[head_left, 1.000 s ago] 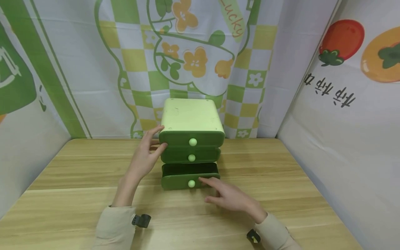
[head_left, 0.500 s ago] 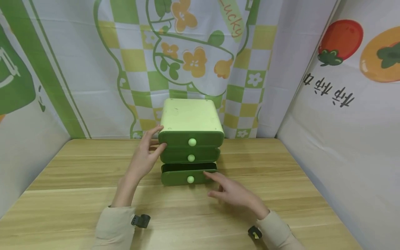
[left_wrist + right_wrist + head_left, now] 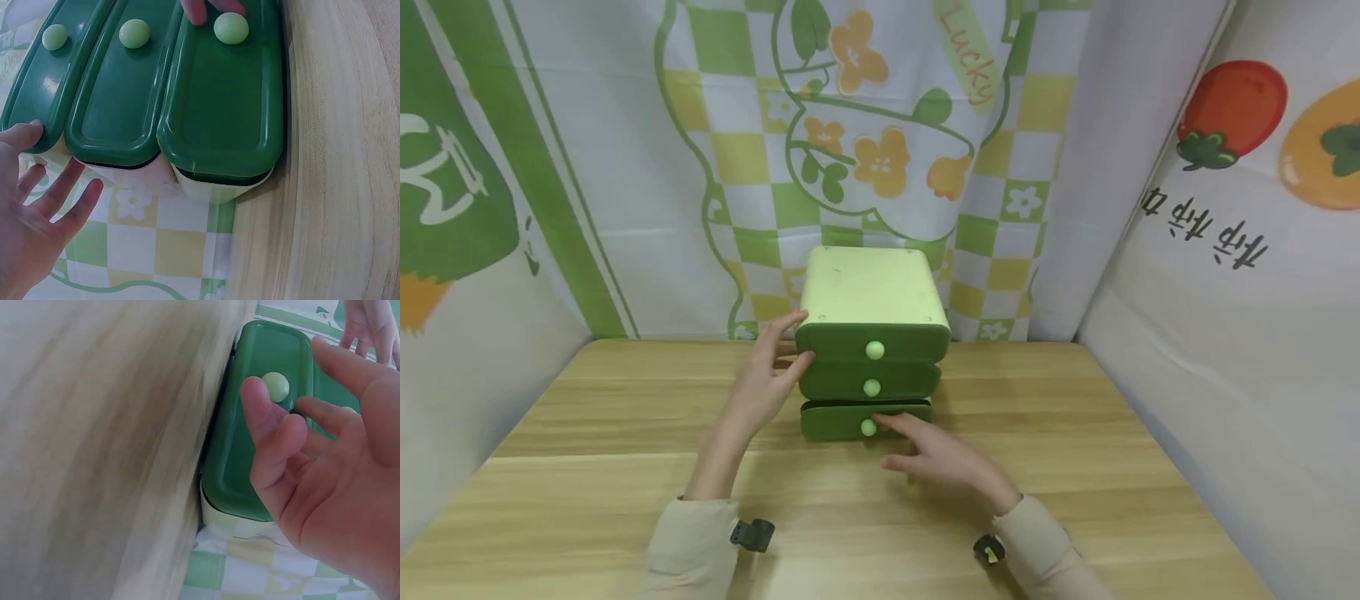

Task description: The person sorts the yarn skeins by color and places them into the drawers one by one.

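A small chest of drawers [image 3: 871,283] has a pale green case, dark green drawer fronts and round pale knobs. My left hand [image 3: 763,379] steadies its upper left corner. The thumb rests on the front of the top drawer [image 3: 47,87]; the other fingers spread along the side. At the bottom drawer [image 3: 831,422], my right hand [image 3: 943,454] touches the front with its fingertips beside the knob [image 3: 868,427]. A narrow dark gap shows above that drawer's front, which stands slightly out. The middle drawer [image 3: 835,381] is between them, untouched.
The chest stands on a wooden table [image 3: 842,533], close to a patterned curtain [image 3: 745,158] at the back. A printed white cloth wall [image 3: 1225,333] borders the right side. Both wrists carry black straps [image 3: 752,535].
The bottom drawer has slid inward, from well out to nearly flush, with my right hand against its front. My left hand stays on the chest's corner. The head view has shifted slightly.
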The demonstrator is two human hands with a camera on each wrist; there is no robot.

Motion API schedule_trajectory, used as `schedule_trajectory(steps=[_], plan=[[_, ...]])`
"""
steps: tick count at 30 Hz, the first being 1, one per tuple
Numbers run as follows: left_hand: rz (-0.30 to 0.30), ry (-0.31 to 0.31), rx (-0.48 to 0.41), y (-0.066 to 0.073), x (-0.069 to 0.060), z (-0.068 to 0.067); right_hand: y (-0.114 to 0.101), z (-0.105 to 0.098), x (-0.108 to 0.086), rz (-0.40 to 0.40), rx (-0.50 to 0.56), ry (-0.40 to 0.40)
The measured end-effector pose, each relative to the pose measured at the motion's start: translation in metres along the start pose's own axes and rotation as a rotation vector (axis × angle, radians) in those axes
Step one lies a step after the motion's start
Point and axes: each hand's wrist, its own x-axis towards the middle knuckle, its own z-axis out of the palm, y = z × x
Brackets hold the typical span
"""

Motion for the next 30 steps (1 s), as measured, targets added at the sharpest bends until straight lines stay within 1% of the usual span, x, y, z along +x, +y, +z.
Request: schedule_trajectory(steps=[4, 11, 15, 20, 25, 30], plan=[[0.008, 0.001, -0.007, 0.001, 0.0, 0.003, 0.004, 0.002, 0.004, 0.013, 0.0, -0.008], [0.013, 0.016, -0.017, -0.001, 0.0, 0.003, 0.008, 0.0, 0.01, 0.026, -0.005, -0.009], [0.027, 0.024, -0.01, -0.003, -0.001, 0.003, 0.008, 0.001, 0.011, 0.033, 0.015, -0.026], [0.026, 0.024, 0.001, -0.004, -0.002, 0.004, 0.01, 0.003, 0.012, 0.05, 0.044, -0.037], [0.024, 0.024, -0.013, -0.004, -0.002, 0.005, 0.01, 0.005, 0.012, 0.053, 0.055, -0.034], [0.042, 0.028, -0.011, -0.003, 0.0, 0.004, 0.009, 0.003, 0.013, 0.048, 0.028, -0.007]])
